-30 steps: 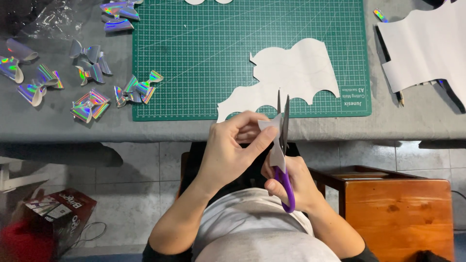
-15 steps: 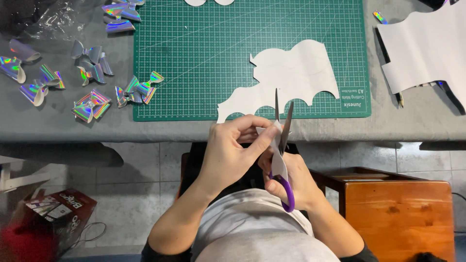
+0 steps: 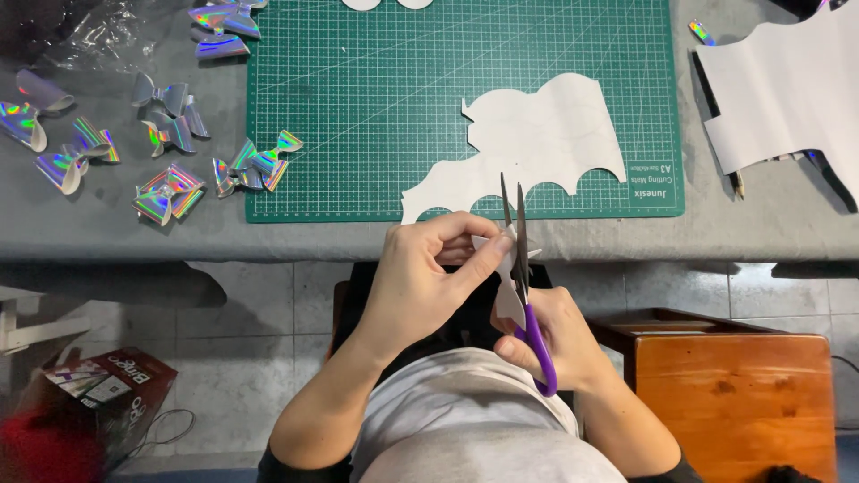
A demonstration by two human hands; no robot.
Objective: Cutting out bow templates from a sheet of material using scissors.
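At lower centre, my left hand [image 3: 416,286] pinches a small white paper piece [image 3: 508,295] steady against the blades, while my right hand [image 3: 559,344] grips purple-handled scissors [image 3: 523,277], blades seemingly slightly parted.

Purple-handled scissors [image 3: 523,268] upright at the near table edge, blades slightly parted and pointing far, closing on a small white paper piece [image 3: 508,268], irregular in outline, pinched flat and held in the air beside the blades
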